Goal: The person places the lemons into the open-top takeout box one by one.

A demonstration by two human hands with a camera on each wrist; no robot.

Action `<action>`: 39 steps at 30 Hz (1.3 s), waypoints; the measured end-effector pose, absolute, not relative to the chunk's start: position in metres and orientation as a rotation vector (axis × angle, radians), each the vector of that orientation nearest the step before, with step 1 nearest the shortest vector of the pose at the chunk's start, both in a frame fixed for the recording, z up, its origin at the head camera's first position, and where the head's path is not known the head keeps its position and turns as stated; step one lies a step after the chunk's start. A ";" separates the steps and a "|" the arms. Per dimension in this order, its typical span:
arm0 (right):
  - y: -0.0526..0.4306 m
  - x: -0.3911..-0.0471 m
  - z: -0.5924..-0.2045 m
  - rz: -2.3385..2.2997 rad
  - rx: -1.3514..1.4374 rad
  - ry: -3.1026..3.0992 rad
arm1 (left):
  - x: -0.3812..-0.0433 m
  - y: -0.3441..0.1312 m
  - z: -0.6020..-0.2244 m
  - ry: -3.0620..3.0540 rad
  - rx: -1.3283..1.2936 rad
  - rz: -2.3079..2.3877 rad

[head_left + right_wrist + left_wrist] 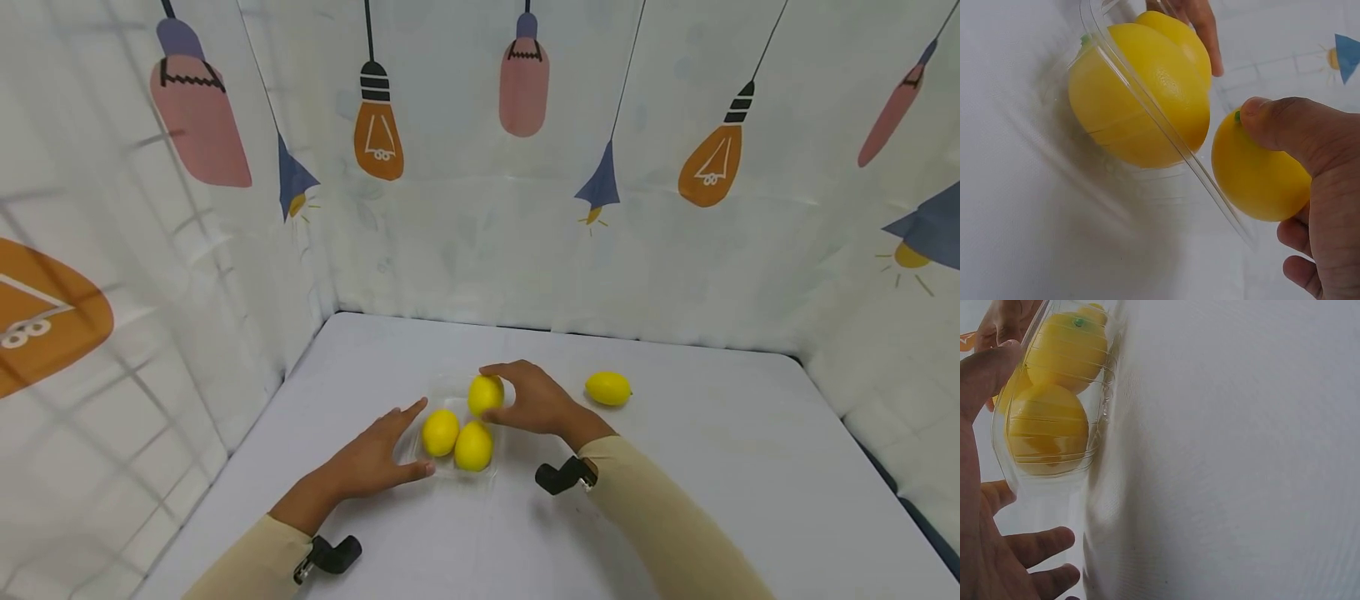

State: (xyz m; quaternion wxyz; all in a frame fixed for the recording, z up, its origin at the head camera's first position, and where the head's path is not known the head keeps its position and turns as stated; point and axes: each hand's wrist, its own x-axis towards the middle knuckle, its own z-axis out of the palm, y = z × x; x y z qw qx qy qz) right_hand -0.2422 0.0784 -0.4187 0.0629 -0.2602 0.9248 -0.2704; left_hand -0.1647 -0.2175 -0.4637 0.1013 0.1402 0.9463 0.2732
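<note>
A clear plastic container [454, 402] sits on the white table and holds two yellow lemons, a left one [440, 432] and a right one [473, 447]. At its far right corner my right hand [536, 400] pinches another lemon [483, 395] between thumb and fingers, just above the rim, as the right wrist view also shows. My left hand [372, 457] is at the container's left side, fingers and thumb spread and extended, with no lemon in it. Whether it touches the container wall I cannot tell. In the left wrist view the lemons [1047, 428] show through the ribbed wall.
A single lemon [608, 388] lies on the table [720, 467] to the right of my right hand. White curtains [465, 242] printed with lamps and bulbs stand behind the table and along both sides.
</note>
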 end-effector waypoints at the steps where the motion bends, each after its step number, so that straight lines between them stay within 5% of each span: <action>1: 0.077 -0.243 -0.419 -0.813 -0.797 2.794 | -0.165 -0.218 -0.463 2.797 0.416 0.807; 39: 0.047 -0.246 -0.427 -0.642 -0.784 2.819 | -0.163 -0.219 -0.463 2.804 0.440 0.821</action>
